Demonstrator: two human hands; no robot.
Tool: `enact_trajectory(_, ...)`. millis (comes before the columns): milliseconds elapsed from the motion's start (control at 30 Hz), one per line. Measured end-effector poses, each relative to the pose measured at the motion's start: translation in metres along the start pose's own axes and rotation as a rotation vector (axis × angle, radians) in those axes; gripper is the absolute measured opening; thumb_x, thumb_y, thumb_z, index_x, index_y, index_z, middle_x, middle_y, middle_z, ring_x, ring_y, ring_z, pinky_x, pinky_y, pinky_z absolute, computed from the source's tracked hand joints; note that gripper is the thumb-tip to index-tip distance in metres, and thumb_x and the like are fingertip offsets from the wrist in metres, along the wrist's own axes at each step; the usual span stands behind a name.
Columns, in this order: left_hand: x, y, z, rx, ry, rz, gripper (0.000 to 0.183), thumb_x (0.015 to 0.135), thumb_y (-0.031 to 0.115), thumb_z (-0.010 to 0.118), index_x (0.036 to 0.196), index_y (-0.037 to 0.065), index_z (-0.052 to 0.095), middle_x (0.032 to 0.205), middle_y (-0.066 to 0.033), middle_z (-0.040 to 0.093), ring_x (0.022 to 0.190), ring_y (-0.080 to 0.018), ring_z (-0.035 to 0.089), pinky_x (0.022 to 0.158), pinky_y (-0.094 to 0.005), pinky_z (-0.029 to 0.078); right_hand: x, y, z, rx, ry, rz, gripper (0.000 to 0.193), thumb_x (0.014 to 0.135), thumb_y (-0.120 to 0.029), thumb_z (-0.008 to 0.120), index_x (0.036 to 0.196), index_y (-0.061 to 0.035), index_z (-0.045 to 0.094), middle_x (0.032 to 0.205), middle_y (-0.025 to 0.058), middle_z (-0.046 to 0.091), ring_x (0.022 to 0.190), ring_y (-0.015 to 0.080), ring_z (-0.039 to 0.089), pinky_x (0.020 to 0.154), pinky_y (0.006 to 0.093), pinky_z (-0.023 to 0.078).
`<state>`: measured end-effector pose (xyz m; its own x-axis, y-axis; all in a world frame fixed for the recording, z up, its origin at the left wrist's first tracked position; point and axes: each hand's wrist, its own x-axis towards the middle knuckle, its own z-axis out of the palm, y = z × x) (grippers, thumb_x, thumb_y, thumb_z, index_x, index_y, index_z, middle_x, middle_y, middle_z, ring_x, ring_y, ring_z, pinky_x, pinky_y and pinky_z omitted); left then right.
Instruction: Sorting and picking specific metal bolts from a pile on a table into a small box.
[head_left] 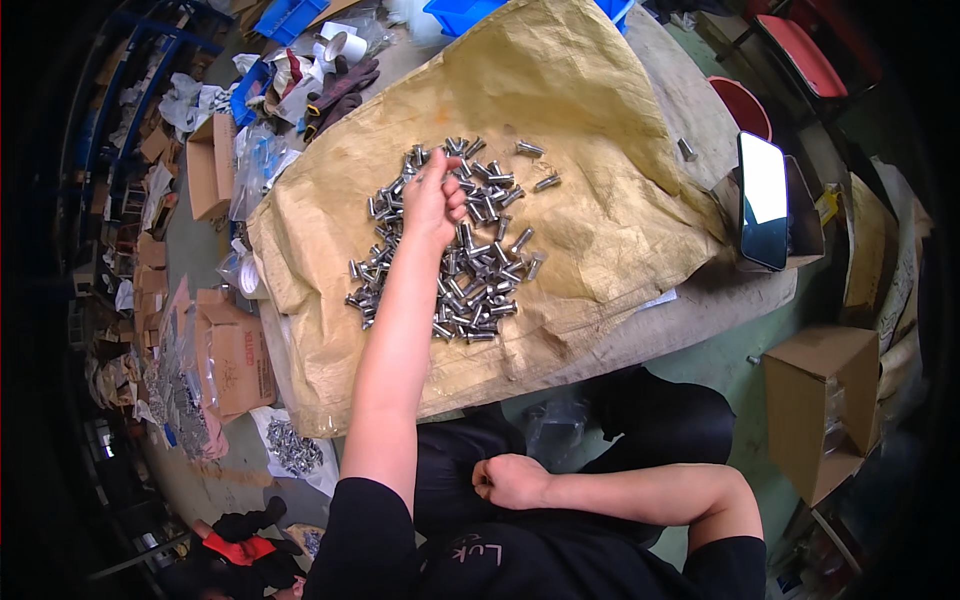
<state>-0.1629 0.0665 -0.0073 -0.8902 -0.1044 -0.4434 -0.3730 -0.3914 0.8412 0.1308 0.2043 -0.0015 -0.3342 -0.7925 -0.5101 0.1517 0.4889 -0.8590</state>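
A loose heap of shiny metal bolts [480,290] lies on a creased tan sheet [590,230] that covers the table. Over the far part of this heap is my left hand [432,200], its fingers curled closed. Whatever those fingers hold, if anything, I cannot make out. Closer to my body, my right hand [512,481] rests by my lap in a loose fist, and its contents are hidden. A few bolts lie apart from the heap, such as a single bolt [547,182] to the right and another bolt [686,149] off the sheet.
A phone [763,200] leans upright against a small box at the table's right. Dark gloves [342,95] and blue bins [288,18] are at the far left. Cardboard boxes [822,400] stand on the floor to both sides. A red stool [800,55] is at far right.
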Motion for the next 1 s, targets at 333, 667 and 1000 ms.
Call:
enact_trajectory(333, 0.028, 0.009, -0.061, 1.211, 0.335, 0.586, 0.023, 0.082, 0.026, 0.061, 0.101, 0.014, 0.066, 0.08, -0.0142, 0.066, 0.069, -0.0251, 0.063, 0.064, -0.0339, 0.048, 0.003, 0.0, 0.0, -0.007, -0.025, 0.033, 0.019, 0.076, -0.02, 0.056, 0.089, -0.0075, 0.062, 0.084, 0.0137, 0.064, 0.082, 0.0304, 0.061, 0.073, 0.0386, 0.048)
enact_trajectory(667, 0.053, 0.017, -0.019, 1.672, 0.114, 0.644, 0.021, 0.08, 0.026, 0.059, 0.099, 0.023, 0.067, 0.085, -0.0107, 0.065, 0.081, -0.0283, 0.062, 0.071, -0.0383, 0.049, 0.006, 0.0, 0.002, 0.001, -0.034, 0.021, 0.018, 0.076, -0.017, 0.054, 0.088, -0.007, 0.063, 0.086, 0.0152, 0.064, 0.085, 0.0315, 0.061, 0.074, 0.04, 0.048)
enact_trajectory(1000, 0.056, 0.008, -0.027, 1.475, 0.236, 0.694, 0.027, 0.079, 0.027, 0.061, 0.105, 0.021, 0.064, 0.088, -0.0134, 0.065, 0.081, -0.0293, 0.062, 0.07, -0.0386, 0.049, 0.003, -0.003, -0.002, 0.031, -0.042, 0.036, 0.018, 0.076, -0.018, 0.055, 0.088, -0.0073, 0.063, 0.086, 0.0151, 0.064, 0.086, 0.0311, 0.06, 0.075, 0.0396, 0.048)
